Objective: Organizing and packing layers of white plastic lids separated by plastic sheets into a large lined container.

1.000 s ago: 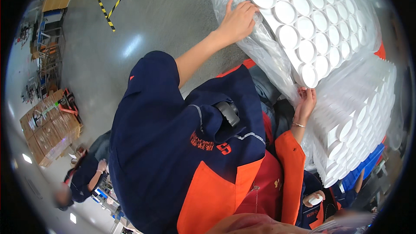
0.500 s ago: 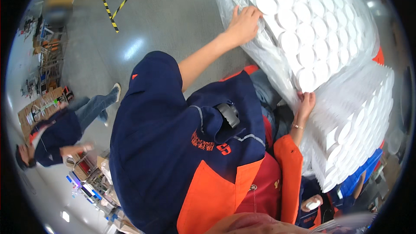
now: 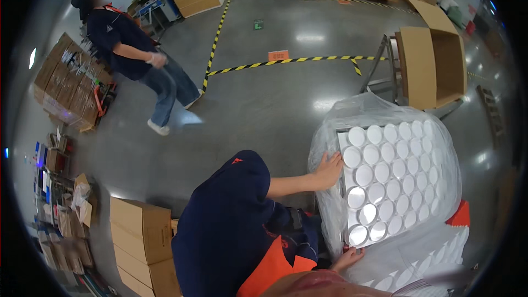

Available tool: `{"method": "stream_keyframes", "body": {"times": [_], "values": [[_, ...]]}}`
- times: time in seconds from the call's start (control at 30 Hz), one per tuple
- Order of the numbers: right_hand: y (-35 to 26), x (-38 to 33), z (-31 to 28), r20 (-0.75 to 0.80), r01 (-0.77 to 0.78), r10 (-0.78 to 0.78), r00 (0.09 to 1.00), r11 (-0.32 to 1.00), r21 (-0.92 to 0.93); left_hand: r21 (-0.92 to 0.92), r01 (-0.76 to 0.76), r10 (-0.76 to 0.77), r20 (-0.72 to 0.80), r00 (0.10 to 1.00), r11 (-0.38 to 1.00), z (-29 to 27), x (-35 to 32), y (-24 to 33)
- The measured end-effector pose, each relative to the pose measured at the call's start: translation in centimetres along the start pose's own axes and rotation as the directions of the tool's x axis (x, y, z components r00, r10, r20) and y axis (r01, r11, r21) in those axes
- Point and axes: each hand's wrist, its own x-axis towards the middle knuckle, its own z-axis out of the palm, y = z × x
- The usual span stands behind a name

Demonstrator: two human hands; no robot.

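A white tray (image 3: 342, 144) carries rows of round white caps or shallow cups (image 3: 375, 193); their exact kind I cannot tell. Clear plastic film (image 3: 324, 209) wraps loosely around its sides. At the tray's left edge is my left hand (image 3: 328, 171), its fingertips curled over the rim and its thumb apart. My right hand (image 3: 348, 258) has its fingers closed at the near left corner, partly hidden below the edge. Against the near side of the tray stands a second film-covered stack (image 3: 407, 261) of similar white pieces.
An open cardboard box (image 3: 421, 69) sits on a metal stand (image 3: 388, 71) beyond the tray. Closed cartons (image 3: 142, 236) stand at lower left. A person (image 3: 129, 49) walks at upper left. Yellow-black tape (image 3: 286, 62) marks the floor.
My view has swung, so the tray sits lower in the picture and the box on the stand shows. Both hands stay at the same tray edge. The walking person appears more upright.
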Motion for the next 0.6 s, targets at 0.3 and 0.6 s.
{"method": "stream_keyframes", "body": {"times": [0.3,0.6], "values": [[-1.3,0.0,0.3,0.081,-0.019,0.019,0.997,1.000,-0.006,0.060,-0.132,0.130,0.043,0.991,0.989,-4.8,3.1,-1.2],[-5.3,0.0,-0.1,-0.034,-0.041,0.039,0.999,0.998,-0.041,-0.564,-0.573,0.748,0.128,0.651,0.595,-6.7,20.7,22.3]]}}
